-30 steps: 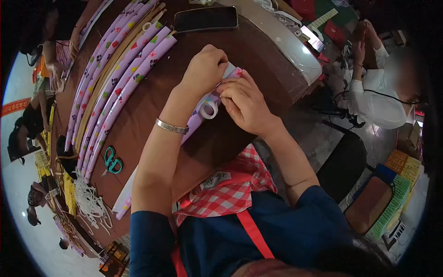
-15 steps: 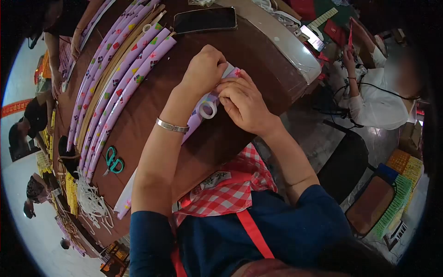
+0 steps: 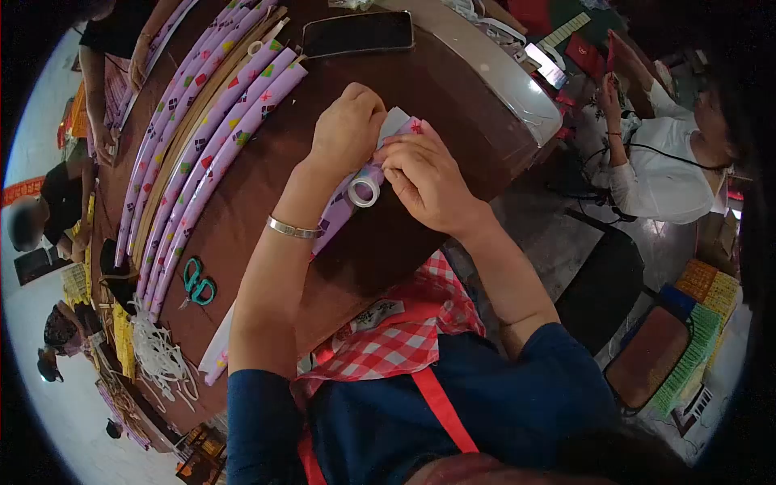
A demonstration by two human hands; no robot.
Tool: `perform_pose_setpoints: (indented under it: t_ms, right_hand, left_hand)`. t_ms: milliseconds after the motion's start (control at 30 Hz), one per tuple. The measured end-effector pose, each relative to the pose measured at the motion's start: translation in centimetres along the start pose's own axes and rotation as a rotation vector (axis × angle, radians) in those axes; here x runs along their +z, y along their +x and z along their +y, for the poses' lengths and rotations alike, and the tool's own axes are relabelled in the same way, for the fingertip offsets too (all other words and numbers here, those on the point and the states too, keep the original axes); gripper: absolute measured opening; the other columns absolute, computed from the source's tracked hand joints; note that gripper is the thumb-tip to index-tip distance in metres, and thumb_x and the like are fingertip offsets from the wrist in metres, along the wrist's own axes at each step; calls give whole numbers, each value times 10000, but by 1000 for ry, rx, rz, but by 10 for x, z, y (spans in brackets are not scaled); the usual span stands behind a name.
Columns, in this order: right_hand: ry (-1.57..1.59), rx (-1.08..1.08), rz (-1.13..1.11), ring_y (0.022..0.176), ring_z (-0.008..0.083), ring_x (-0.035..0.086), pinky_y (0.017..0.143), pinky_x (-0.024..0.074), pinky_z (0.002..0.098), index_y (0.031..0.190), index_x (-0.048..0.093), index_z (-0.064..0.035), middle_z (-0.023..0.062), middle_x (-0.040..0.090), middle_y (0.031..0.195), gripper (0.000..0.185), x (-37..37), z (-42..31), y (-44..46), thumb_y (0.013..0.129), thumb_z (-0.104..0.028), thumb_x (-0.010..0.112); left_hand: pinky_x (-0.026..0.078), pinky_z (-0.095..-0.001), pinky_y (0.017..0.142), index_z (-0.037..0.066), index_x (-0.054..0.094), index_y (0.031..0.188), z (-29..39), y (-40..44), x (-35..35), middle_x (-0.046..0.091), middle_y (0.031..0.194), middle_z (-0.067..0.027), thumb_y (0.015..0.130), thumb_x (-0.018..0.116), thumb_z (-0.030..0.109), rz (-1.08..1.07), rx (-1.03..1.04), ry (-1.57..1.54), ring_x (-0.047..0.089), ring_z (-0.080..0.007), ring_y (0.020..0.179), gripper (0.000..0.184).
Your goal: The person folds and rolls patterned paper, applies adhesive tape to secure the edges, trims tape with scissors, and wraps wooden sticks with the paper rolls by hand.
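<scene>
Two hands work close together over a lilac patterned strip (image 3: 335,214) on the brown surface (image 3: 234,218). The right hand (image 3: 424,178) is pinched on the strip near its upper end; the left hand (image 3: 349,129) is curled just beside, its fingertips hidden, so I cannot tell what it grips. A white roll of tape (image 3: 351,195) sits against the strip, just below the hands.

The apron (image 3: 404,347) carries a pale label (image 3: 380,314) with dark characters, too small to read. At far left, a red banner (image 3: 23,190) shows marks I cannot make out. No brand can be read on the dark-screened phone (image 3: 357,34).

Compared with half a second ago, the left hand has shifted slightly leftward, baring more of the strip beside its wrist, while the right hand has hardly moved. A person at left now covers part of the banner. Teal-handled scissors (image 3: 191,280) lie where they were, near more lilac strips (image 3: 242,136).
</scene>
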State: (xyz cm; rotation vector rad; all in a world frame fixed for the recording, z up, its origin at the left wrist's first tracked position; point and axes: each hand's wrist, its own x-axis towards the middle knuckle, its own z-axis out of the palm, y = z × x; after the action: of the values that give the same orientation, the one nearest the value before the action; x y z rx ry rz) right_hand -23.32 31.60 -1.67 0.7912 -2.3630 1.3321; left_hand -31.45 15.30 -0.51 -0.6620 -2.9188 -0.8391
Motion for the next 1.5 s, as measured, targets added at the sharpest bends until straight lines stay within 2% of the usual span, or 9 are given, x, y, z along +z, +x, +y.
perform_pose_setpoints:
  t_ms: [100,200,433,833,1000,1333,1500]
  right_hand:
    - [4,-37,-26,1031,279,586,1076,303,511,978,564,-71,88,640,1006,86,-1,3,0,902,-104,584]
    - [1,-37,-19,1034,288,585,1073,306,519,974,560,-72,94,640,1007,82,1,5,-1,900,-100,581]
    - [-6,-46,-23,1046,294,578,1071,310,520,973,556,-72,95,642,1010,84,0,4,0,894,-86,577]
    - [1,-29,-49,1050,279,576,1087,295,516,942,555,-71,84,639,1010,59,-2,3,1,890,-85,580]
    - [18,-22,-36,1056,277,577,1089,291,515,975,565,-76,86,637,1018,76,0,4,-1,902,-93,576]
    - [17,-36,-28,1042,280,586,1087,295,511,963,577,-74,87,638,1012,73,-1,3,0,894,-93,595]
    - [15,-25,-36,1043,279,588,1081,303,516,956,575,-73,83,641,1003,78,-2,2,1,885,-93,601]
  left_hand:
    - [524,-413,742,92,675,889,3,2,4,619,972,-96,852,635,192,91,-3,-51,641,-307,839,114]
    - [523,-391,738,122,700,909,4,7,4,625,935,-91,825,671,216,78,-24,-106,643,-289,835,129]
    - [523,-382,727,123,712,897,4,18,-4,631,930,-88,803,705,235,-28,-23,-36,649,-272,837,146]
    - [528,-389,689,125,697,851,7,13,4,626,883,-63,806,701,215,95,78,-10,647,-275,798,101]
    - [534,-394,704,107,689,883,3,13,7,625,891,-82,839,655,176,103,123,-3,646,-290,806,89]
    - [521,-397,738,49,660,895,-5,12,2,628,915,-118,816,655,85,125,142,-148,634,-307,837,87]
    - [518,-388,744,32,669,884,-1,11,-7,626,907,-124,792,690,122,-12,109,-191,630,-303,831,130]
